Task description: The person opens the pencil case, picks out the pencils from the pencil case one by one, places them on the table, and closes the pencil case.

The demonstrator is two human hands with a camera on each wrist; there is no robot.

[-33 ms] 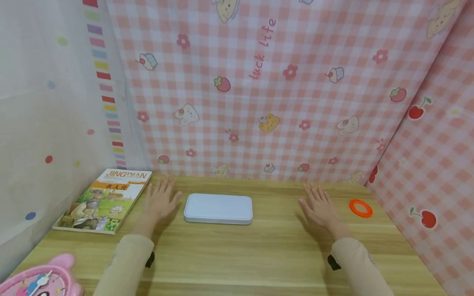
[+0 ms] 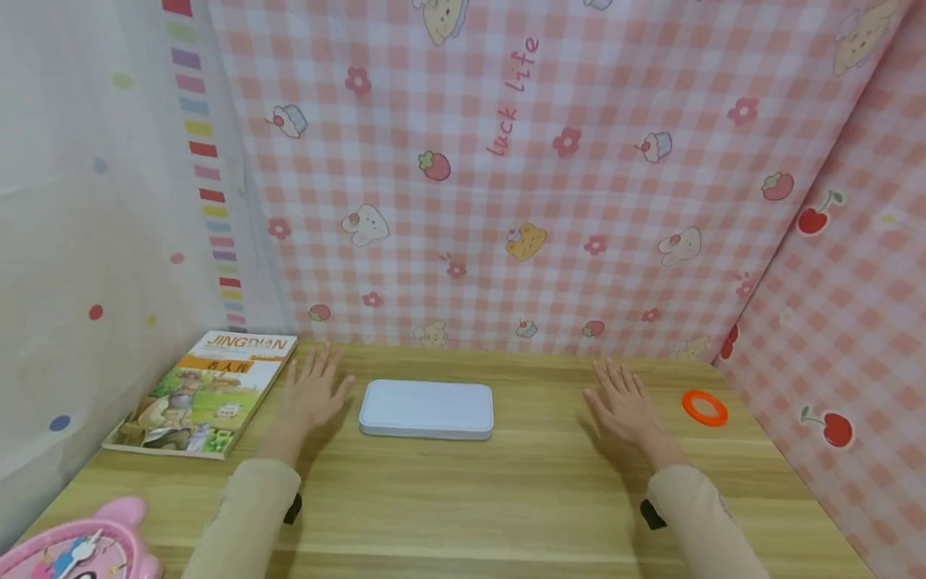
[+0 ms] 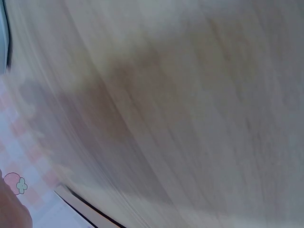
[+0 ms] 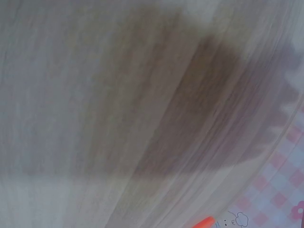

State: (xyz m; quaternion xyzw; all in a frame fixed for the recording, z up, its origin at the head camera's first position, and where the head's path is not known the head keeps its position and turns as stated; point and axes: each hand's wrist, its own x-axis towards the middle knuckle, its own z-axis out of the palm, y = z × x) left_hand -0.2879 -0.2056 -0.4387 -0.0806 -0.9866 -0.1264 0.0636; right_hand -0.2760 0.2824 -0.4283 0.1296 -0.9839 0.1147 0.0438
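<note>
A white rounded case [image 2: 427, 408] lies flat near the back of the wooden table, between the two hands. To its left my left hand [image 2: 313, 394] is held palm down with straight, spread fingers, between the case and a book [image 2: 210, 394]. My right hand [image 2: 624, 408] mirrors it on the other side, fingers spread and straight, nearest to an orange ring [image 2: 705, 408]. Neither hand holds anything. In the left wrist view a bit of the hand [image 3: 13, 209] shows at the lower left. The right wrist view shows the hand's shadow on the wood and the orange ring's edge [image 4: 205, 222].
A pink clock-like object [image 2: 87, 547] is cut off at the near left corner. Behind the table hangs a pink checked cloth [image 2: 477, 201]. A white dotted cloth [image 2: 94, 241] closes the left side, and another checked cloth [image 2: 861, 322] the right.
</note>
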